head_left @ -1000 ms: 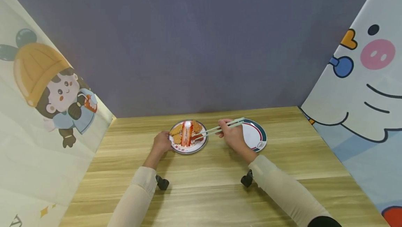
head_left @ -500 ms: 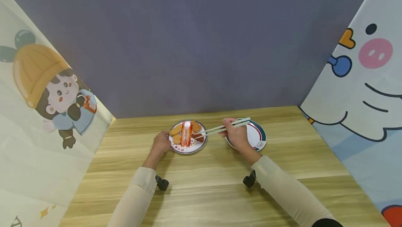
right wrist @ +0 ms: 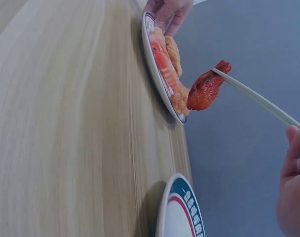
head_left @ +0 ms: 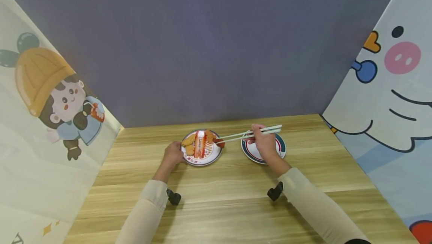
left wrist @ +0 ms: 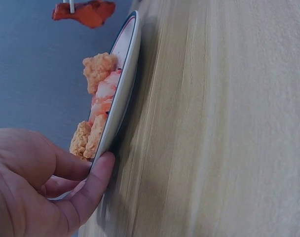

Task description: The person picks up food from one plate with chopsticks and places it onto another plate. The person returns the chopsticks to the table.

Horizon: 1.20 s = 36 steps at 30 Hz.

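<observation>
Here the right hand [head_left: 264,144] pinches chopsticks [head_left: 249,134] carrying a reddish-brown piece [right wrist: 205,86] clear of the food plate [head_left: 216,155], mid-transfer. The left hand [head_left: 173,153] grips that plate's left rim. Next, probably steady travel rightward over the empty plate [head_left: 248,153]. The chopstick grip is hidden.

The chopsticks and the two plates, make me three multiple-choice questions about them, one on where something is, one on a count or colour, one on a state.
1. Where is the reddish food piece?
A. Lying on the table
B. Lifted in the chopsticks, off the food plate
C. On the green-rimmed plate

2. How many plates are there?
A. Two
B. One
C. Four

3. What does the left hand do?
A. Hangs idle
B. Grips chopsticks
C. Holds the food plate's rim

Answers: 1 B, the piece hangs clear of the plate in both wrist views. 2 A, the head view shows two. 3 C, its fingers curl at the rim; the right hand has the chopsticks.
</observation>
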Each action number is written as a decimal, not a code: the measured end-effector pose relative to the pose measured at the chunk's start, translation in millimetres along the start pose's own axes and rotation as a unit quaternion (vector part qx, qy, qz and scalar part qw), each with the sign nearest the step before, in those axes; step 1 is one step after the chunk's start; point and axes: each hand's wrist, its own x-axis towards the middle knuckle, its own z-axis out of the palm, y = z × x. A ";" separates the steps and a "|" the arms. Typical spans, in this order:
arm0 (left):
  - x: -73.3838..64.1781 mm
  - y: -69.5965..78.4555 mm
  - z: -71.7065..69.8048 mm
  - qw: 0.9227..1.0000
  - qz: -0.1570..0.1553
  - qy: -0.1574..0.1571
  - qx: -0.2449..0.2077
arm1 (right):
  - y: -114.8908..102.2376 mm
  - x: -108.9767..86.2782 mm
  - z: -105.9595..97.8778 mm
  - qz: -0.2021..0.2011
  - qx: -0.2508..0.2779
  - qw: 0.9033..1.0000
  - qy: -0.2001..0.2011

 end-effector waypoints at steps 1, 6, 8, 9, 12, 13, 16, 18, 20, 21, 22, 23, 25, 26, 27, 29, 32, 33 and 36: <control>0.2 0.0 0.2 1.000 0.000 -0.001 -0.003 | -0.1 0.9 -3.1 0.001 -0.004 1.000 0.004; 0.7 0.3 1.0 1.000 0.002 0.001 -0.009 | -1.6 3.9 -16.8 -0.001 0.003 1.000 0.018; 0.6 0.4 1.3 1.000 0.001 0.001 -0.012 | -2.2 4.6 -21.4 -0.011 0.022 0.999 0.022; 0.8 0.1 1.6 1.000 0.001 0.001 -0.013 | -2.5 4.7 -23.6 -0.015 0.031 0.999 0.024; 0.1 0.1 1.5 1.000 0.000 -0.002 -0.019 | -2.7 5.4 -31.1 -0.022 0.048 0.998 0.030; 0.0 0.1 1.5 1.000 0.000 -0.002 -0.021 | -2.7 5.6 -33.6 -0.023 0.052 0.998 0.032; -0.2 -0.5 1.0 1.000 0.004 -0.001 -0.025 | -3.2 5.8 -40.5 -0.021 0.062 0.997 0.042; -0.2 -1.2 0.5 1.000 0.006 0.000 -0.025 | -3.8 5.5 -44.7 -0.018 0.067 0.996 0.049; -0.4 -1.8 0.0 1.000 0.009 0.001 -0.028 | -4.9 4.7 -48.6 -0.012 0.070 0.996 0.057; -0.6 -2.3 -0.3 0.999 0.009 0.000 -0.031 | -5.3 4.3 -50.6 -0.010 0.071 0.996 0.062; -0.7 -2.9 -0.7 0.999 0.008 -0.001 -0.035 | -5.5 4.0 -52.6 -0.007 0.072 0.995 0.067; -0.5 -3.7 -0.9 0.999 0.009 -0.002 -0.042 | -5.8 3.6 -54.5 -0.003 0.073 0.995 0.071; -0.1 -5.4 -1.7 0.998 0.005 -0.007 -0.061 | -6.3 3.1 -58.4 0.005 0.080 0.994 0.079; 0.3 -6.2 -2.1 0.997 0.003 -0.011 -0.072 | -6.1 3.1 -60.6 0.009 0.083 0.993 0.085; 0.7 -7.0 -2.7 0.996 0.000 -0.015 -0.083 | -6.0 3.2 -62.8 0.015 0.089 0.992 0.090; 1.9 -8.6 -4.0 0.994 -0.011 -0.023 -0.107 | -5.7 3.4 -67.3 0.022 0.097 0.990 0.098; 3.5 -10.2 -6.0 0.990 -0.024 -0.035 -0.138 | -5.0 3.9 -73.6 0.027 0.108 0.987 0.113; 3.8 -10.4 -6.7 0.988 -0.027 -0.038 -0.146 | -4.7 3.9 -75.5 0.026 0.107 0.987 0.117; 4.4 -10.7 -8.4 0.984 -0.033 -0.046 -0.167 | -2.9 4.2 -81.5 0.026 0.108 0.986 0.126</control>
